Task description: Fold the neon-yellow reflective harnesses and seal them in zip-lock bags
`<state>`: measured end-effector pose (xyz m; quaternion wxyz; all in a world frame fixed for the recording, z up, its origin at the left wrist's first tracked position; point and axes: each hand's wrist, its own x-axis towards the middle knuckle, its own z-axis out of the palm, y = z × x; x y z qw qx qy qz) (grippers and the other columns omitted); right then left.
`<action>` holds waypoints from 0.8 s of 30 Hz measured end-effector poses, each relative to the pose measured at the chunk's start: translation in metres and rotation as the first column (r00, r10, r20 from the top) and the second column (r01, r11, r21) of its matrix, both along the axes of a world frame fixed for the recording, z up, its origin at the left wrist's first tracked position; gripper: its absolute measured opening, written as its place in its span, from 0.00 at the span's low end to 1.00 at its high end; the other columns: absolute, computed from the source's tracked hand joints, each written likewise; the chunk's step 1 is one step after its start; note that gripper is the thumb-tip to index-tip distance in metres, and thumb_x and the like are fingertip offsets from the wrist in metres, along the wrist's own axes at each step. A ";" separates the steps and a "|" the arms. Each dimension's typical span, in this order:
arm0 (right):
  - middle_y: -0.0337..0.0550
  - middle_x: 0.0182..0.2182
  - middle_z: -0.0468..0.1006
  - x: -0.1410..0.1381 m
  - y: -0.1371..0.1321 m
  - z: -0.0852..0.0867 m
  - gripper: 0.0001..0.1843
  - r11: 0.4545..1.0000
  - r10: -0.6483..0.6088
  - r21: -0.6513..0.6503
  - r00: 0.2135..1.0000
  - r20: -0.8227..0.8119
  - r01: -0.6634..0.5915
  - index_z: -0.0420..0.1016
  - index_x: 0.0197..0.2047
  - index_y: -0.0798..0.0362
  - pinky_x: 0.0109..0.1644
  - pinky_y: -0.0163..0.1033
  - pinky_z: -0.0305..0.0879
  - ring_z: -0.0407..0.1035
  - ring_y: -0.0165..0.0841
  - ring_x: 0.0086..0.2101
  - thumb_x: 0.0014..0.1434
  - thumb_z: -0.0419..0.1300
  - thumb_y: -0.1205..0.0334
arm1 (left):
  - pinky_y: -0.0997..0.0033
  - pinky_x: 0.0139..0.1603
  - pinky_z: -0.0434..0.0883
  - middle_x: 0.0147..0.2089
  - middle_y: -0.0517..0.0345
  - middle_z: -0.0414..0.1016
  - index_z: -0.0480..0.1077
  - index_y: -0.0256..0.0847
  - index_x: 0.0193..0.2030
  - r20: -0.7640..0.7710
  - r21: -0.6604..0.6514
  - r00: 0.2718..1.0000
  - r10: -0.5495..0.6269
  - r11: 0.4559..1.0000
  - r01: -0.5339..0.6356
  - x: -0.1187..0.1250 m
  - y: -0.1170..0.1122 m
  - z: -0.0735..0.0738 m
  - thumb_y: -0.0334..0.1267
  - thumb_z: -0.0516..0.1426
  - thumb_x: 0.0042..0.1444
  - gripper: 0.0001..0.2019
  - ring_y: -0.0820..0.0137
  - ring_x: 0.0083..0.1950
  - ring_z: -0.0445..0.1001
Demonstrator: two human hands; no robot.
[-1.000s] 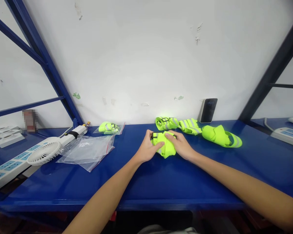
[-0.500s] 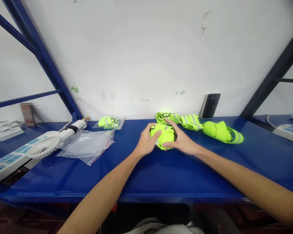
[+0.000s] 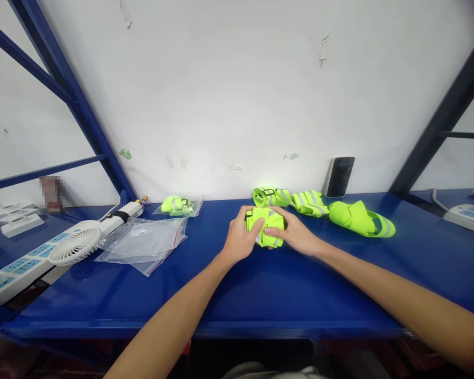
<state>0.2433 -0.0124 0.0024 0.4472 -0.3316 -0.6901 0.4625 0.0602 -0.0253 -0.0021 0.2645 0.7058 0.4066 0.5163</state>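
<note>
Between my two hands is a folded neon-yellow reflective vest, bundled small, with grey reflective strips showing. My left hand wraps its left side, thumb pressed on the front. My right hand closes on the right side, its thumb also on the front; the other fingers are partly hidden behind the bundle. Just beyond my hands, a rolled reflective vest and a striped folded one lie against the wall. Further right rests a looser yellow roll.
Clear zip bags lie on the blue table at left, with a bagged yellow bundle behind them. A white fan rests on a power strip. A dark-faced device leans on the wall. Blue posts flank the table.
My right hand has closed in on the bundle, its fingers moving from spread to wrapped round the right side. The bundle looks more compact. The view has shifted slightly.
</note>
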 end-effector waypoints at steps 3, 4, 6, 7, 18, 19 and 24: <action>0.43 0.41 0.79 -0.001 -0.001 -0.002 0.34 0.996 0.037 -0.085 0.998 -0.048 -0.041 0.67 0.59 0.49 0.35 0.45 0.78 0.77 0.40 0.35 0.50 0.70 0.52 | 0.71 0.46 0.69 0.43 0.56 0.77 0.67 0.42 0.51 -0.009 0.005 1.000 -0.005 1.000 0.005 -0.002 0.003 0.000 0.47 0.56 0.61 0.16 0.66 0.43 0.75; 0.43 0.41 0.78 -0.001 -0.001 -0.003 0.35 0.988 0.057 -0.136 0.995 -0.079 -0.068 0.65 0.60 0.48 0.33 0.46 0.78 0.77 0.40 0.33 0.51 0.69 0.52 | 0.71 0.46 0.69 0.43 0.56 0.77 0.67 0.42 0.51 -0.011 0.005 1.000 -0.003 1.000 0.003 -0.002 0.004 -0.001 0.47 0.56 0.61 0.16 0.67 0.43 0.74; 0.44 0.40 0.78 -0.001 0.001 -0.006 0.35 0.966 0.084 -0.232 0.987 -0.138 -0.115 0.63 0.61 0.47 0.31 0.47 0.78 0.77 0.40 0.31 0.54 0.68 0.50 | 0.71 0.45 0.69 0.44 0.56 0.76 0.67 0.41 0.51 -0.002 -0.007 1.000 -0.004 1.000 0.004 -0.001 0.006 -0.003 0.47 0.56 0.61 0.16 0.68 0.42 0.74; 0.44 0.40 0.78 -0.001 0.003 -0.007 0.34 0.955 0.091 -0.266 0.983 -0.161 -0.132 0.62 0.62 0.47 0.31 0.47 0.78 0.77 0.40 0.31 0.55 0.67 0.50 | 0.71 0.44 0.69 0.44 0.55 0.76 0.67 0.41 0.50 0.010 -0.020 1.000 -0.003 1.000 0.003 -0.001 0.007 -0.004 0.47 0.55 0.62 0.15 0.68 0.42 0.74; 0.45 0.46 0.76 -0.002 0.009 -0.011 0.31 0.932 0.067 -0.336 0.974 -0.215 -0.138 0.64 0.60 0.47 0.32 0.48 0.79 0.77 0.38 0.33 0.54 0.67 0.60 | 0.71 0.43 0.70 0.42 0.56 0.76 0.67 0.40 0.49 0.051 -0.044 0.998 0.028 0.999 -0.026 0.002 0.017 -0.014 0.48 0.54 0.62 0.15 0.70 0.39 0.73; 0.45 0.45 0.77 -0.003 0.009 -0.011 0.30 0.937 0.055 -0.328 0.978 -0.203 -0.121 0.65 0.59 0.47 0.31 0.47 0.79 0.76 0.37 0.32 0.54 0.66 0.60 | 0.71 0.43 0.70 0.42 0.56 0.76 0.67 0.40 0.49 0.055 -0.046 0.998 0.022 0.999 -0.020 0.002 0.017 -0.014 0.48 0.54 0.63 0.15 0.70 0.39 0.73; 0.44 0.42 0.78 -0.006 0.008 -0.010 0.26 0.958 0.050 -0.268 0.980 -0.194 -0.102 0.68 0.56 0.49 0.27 0.41 0.76 0.75 0.35 0.28 0.55 0.65 0.57 | 0.71 0.44 0.70 0.43 0.55 0.76 0.66 0.40 0.50 0.033 -0.008 0.999 0.009 1.000 -0.008 0.000 0.016 -0.013 0.48 0.53 0.63 0.16 0.70 0.40 0.73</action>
